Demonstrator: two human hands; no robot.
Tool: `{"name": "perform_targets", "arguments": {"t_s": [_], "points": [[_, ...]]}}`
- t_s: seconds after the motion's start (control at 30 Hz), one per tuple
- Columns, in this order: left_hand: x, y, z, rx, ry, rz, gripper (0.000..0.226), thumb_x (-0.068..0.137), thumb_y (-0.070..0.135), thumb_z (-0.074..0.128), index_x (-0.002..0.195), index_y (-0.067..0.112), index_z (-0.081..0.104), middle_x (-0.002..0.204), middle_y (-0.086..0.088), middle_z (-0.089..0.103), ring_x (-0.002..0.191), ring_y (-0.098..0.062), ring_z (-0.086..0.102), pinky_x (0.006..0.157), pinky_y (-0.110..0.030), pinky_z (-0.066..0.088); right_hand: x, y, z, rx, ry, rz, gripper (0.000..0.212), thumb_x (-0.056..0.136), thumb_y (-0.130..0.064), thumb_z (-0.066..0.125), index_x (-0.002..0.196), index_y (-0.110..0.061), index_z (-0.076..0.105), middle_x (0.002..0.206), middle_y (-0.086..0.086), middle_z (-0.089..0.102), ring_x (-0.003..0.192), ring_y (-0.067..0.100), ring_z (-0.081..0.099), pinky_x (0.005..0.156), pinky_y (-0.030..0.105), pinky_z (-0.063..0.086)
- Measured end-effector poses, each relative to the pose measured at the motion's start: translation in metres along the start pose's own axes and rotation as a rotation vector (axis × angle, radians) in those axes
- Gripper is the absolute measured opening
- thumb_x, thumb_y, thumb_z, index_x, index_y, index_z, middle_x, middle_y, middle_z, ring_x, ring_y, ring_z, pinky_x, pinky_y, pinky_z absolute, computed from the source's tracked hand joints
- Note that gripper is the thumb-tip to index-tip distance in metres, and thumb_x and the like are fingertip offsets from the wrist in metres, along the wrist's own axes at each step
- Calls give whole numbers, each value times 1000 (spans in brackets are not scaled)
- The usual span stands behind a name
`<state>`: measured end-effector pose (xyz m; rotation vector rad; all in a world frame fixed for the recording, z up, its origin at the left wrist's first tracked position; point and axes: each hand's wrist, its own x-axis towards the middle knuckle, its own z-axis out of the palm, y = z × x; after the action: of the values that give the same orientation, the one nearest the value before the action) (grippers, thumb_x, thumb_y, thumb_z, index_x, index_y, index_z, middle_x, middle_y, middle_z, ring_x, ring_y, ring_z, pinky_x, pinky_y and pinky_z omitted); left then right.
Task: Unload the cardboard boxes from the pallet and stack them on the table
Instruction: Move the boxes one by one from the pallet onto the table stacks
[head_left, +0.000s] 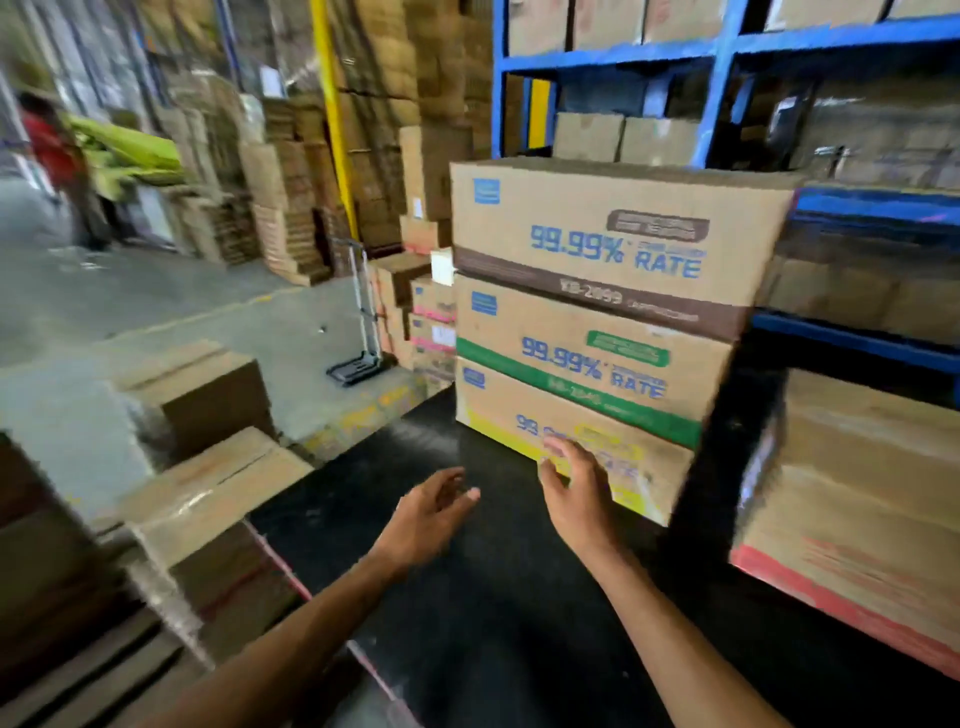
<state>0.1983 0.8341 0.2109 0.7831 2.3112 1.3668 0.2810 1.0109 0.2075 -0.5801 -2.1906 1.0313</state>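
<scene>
Both hands' fingers released: left hand (434, 506), right hand (574, 480) before 3 stacked boxes (597, 332)

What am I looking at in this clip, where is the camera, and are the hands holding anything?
There is no machine here: a person wears a wide-angle camera on the head, so the one picture looks forward and down over their own arms. On the black table stand three stacked cardboard boxes: the brown-striped box on top, the green-striped box in the middle, the yellow-striped box at the bottom. The left hand hangs open above the table, holding nothing. The right hand is open too, in front of the bottom box; whether it touches is unclear.
</scene>
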Motion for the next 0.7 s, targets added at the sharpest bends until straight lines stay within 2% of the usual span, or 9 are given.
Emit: {"name": "perform_targets", "arguments": {"t_s": [0.07,0.13,0.2,0.3,0.33,0.4,0.53,0.6,0.7], "points": [[-25,-49,-77,6,78,-58,46,89,33,64,130,14,55,122,-4,63,111,-11,60,98,-24,46,-5,-34,73,95,-76,7,23,88,-9,59,108,-2,68,110,14,70,106,30,63,95,29,41],[-50,-107,-153,-34,215,-146,53,75,60,67,115,27,58,121,-7,65,111,-17,62,100,-38,49,-12,-68,146,156,-175,-2,23,89,-2,60,111,-1,67,111,14,69,105,30,63,95,32,44],[-73,-164,-222,-55,353,-246,61,65,76,62,107,34,57,115,-7,67,109,-21,63,95,-39,52,-17,-98,212,170,-272,-37,25,90,-3,59,114,-3,66,112,12,69,105,27,64,96,39,48],[-103,-200,-301,-39,481,-364,37,88,40,64,116,16,61,108,-5,70,100,-21,67,81,-28,53,-21,-140,285,164,-436,-46,27,94,-12,55,119,-7,64,117,6,67,110,19,61,94,32,48],[-108,-214,-322,-43,533,-381,34,90,33,63,117,12,62,106,-4,71,97,-21,67,78,-28,54,-19,-152,308,160,-483,-46,29,95,-15,54,122,-8,63,118,4,66,111,17,60,93,29,46],[-112,-242,-354,-64,612,-429,35,92,25,62,121,7,60,106,-6,68,90,-15,65,67,-15,50,-12,-169,346,157,-545,-63,30,95,-19,54,123,-10,62,120,4,66,111,16,59,92,27,46],[-100,-301,-382,-145,702,-510,41,93,29,59,128,7,56,108,-5,65,86,-6,60,57,-9,43,26,-170,426,89,-656,-82,32,95,-21,56,125,-11,60,122,6,65,114,20,59,95,33,48],[-81,-323,-387,-183,721,-548,43,93,29,59,129,6,55,109,-7,65,89,-11,60,62,-13,44,54,-161,466,53,-709,-65,36,95,-22,56,128,-9,58,126,9,64,118,24,58,97,38,47],[-36,-359,-389,-250,729,-636,47,92,34,60,131,9,53,117,-10,65,96,-15,59,72,-21,45,102,-141,530,6,-793,13,42,96,-23,55,134,-5,53,133,12,59,123,27,55,98,36,44]]}}
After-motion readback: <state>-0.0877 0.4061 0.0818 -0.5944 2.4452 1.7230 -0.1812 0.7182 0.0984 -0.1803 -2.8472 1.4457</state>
